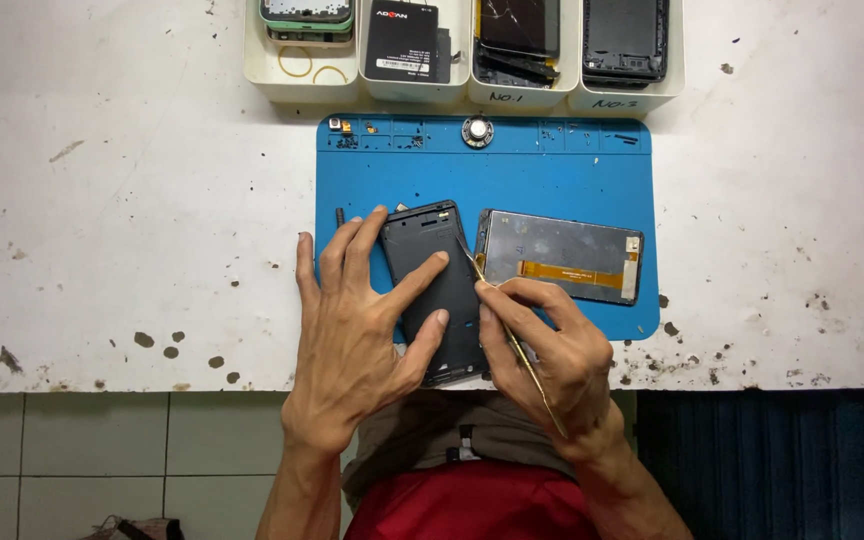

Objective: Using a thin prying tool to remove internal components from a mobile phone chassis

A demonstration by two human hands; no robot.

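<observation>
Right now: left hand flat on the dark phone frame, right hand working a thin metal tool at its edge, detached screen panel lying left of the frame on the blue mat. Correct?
One slip. The head view shows the screen panel lying to the right of the frame, not the left. The rest holds: left hand flat on the frame, right hand working the thin tool at its edge, all on the blue mat.

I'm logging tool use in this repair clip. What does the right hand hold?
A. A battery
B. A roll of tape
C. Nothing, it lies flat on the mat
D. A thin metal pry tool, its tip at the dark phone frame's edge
D: the right hand pinches a thin metal pry tool whose tip meets the edge of the dark phone frame, which the left hand presses down.
</observation>
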